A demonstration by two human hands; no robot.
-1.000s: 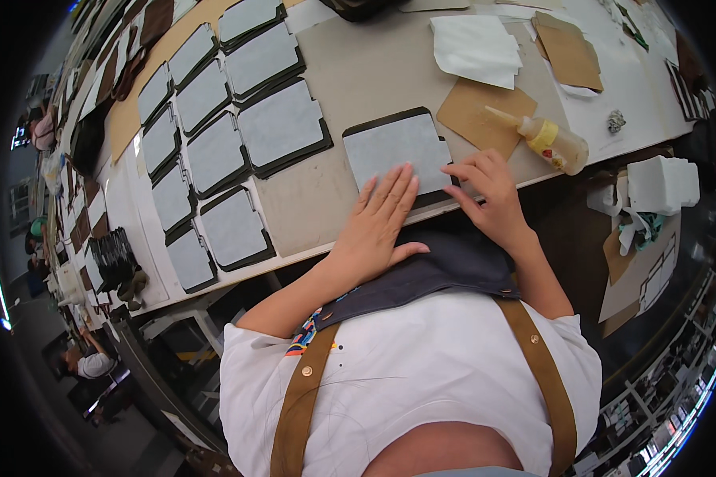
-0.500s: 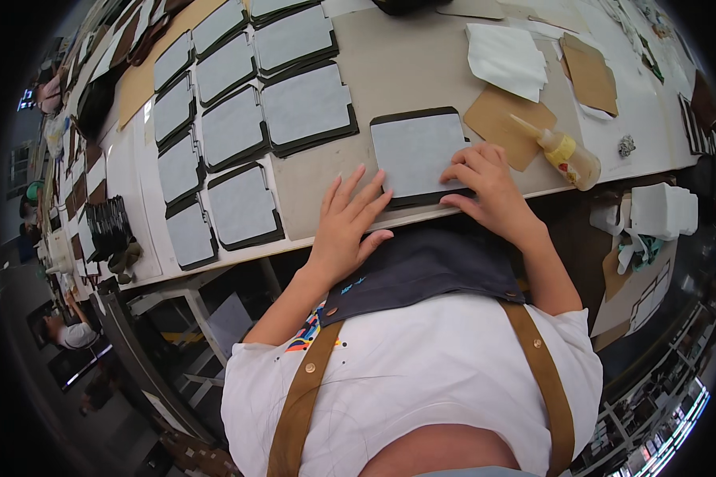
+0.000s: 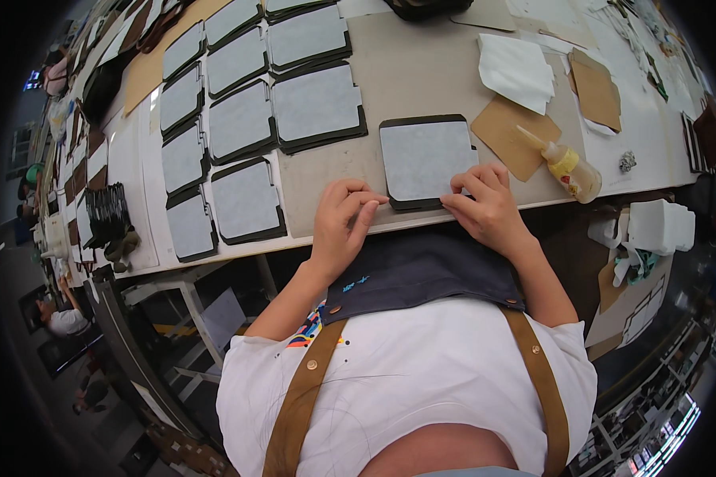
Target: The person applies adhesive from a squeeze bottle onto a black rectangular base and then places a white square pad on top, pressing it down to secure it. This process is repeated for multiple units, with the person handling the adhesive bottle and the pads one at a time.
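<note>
A pale grey panel with a black border (image 3: 426, 161) lies flat on the table close to its front edge. My left hand (image 3: 344, 222) is at the panel's lower left corner, fingers curled together and the index fingertip touching or almost touching the black border. Whatever its thumb and fingers may hold there is too small to make out. At the lower right corner, my right hand (image 3: 489, 208) is closed, thumb and index finger pinching the panel's edge.
Several stacks of similar panels (image 3: 245, 203) lie in rows at the left. Right of the panel are a brown card (image 3: 515, 137), a glue bottle with a long nozzle (image 3: 574, 173) and a folded white sheet (image 3: 515, 71). The table's front edge (image 3: 310, 242) runs just before me.
My left hand has drawn its spread fingers in and closed them by the corner. My right hand has shifted down along the panel's right side to its lower corner. The view has shifted slightly.
</note>
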